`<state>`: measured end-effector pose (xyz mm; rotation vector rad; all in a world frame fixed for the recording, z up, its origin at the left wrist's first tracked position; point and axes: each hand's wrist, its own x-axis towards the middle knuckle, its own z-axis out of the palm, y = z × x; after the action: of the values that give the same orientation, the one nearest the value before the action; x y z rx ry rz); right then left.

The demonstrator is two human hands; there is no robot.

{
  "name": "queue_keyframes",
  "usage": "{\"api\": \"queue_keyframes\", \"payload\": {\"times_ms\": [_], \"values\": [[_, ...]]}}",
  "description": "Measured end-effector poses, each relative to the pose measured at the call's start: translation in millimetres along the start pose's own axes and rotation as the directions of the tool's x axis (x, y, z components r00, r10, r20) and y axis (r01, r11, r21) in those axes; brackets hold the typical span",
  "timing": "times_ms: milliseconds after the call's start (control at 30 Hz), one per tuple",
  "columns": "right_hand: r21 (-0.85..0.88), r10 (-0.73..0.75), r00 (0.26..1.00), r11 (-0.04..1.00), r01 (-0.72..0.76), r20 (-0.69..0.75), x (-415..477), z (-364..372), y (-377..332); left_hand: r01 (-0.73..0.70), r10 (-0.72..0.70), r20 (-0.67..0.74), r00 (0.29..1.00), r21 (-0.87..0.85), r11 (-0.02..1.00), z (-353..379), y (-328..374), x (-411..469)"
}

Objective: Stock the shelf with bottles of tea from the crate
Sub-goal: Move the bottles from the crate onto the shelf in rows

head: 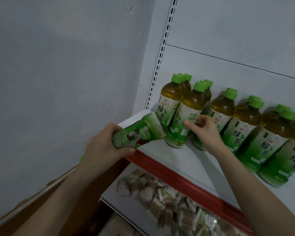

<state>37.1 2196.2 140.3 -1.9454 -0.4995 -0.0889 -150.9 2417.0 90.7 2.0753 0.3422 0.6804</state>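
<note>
The bottle point(138, 132) lies on its side in the left hand point(106, 142), whose fingers wrap round it, just above the left end of the red shelf edge point(177, 178). The right hand point(206, 132), behind that edge, has curled fingers among the standing bottles point(177, 123); whether it grips one I cannot tell. It seems best to turn the bottle upright first, then set it behind the edge, label forward.
</note>
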Motion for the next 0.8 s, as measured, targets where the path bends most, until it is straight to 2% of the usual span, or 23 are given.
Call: {"api": "queue_keyframes", "payload": {"times_ms": [67,133,233,400,800], "values": [[0.123,0.029,0.993,0.992,-0.043,0.115,-3,-11,2,-0.005,0.005,0.002,1.0,0.009,1.0,1,-1,0],[0.143,0.054,0.984,0.987,-0.078,0.169,-4,-17,2,-0.014,0.014,0.003,1.0,0.022,1.0,2,-2,0],[0.036,0.063,0.988,0.997,-0.069,0.144,-4,-16,2,-0.024,0.024,0.001,1.0,0.031,0.999,3,-2,0],[-0.172,-0.032,0.999,0.985,0.032,-0.001,-4,0,1,-0.016,0.016,0.019,1.0,0.026,1.0,5,-3,0],[-0.183,-0.095,0.994,0.978,0.103,0.053,-5,1,-5,-0.011,0.01,0.021,1.0,0.035,0.999,4,-1,1]]}}
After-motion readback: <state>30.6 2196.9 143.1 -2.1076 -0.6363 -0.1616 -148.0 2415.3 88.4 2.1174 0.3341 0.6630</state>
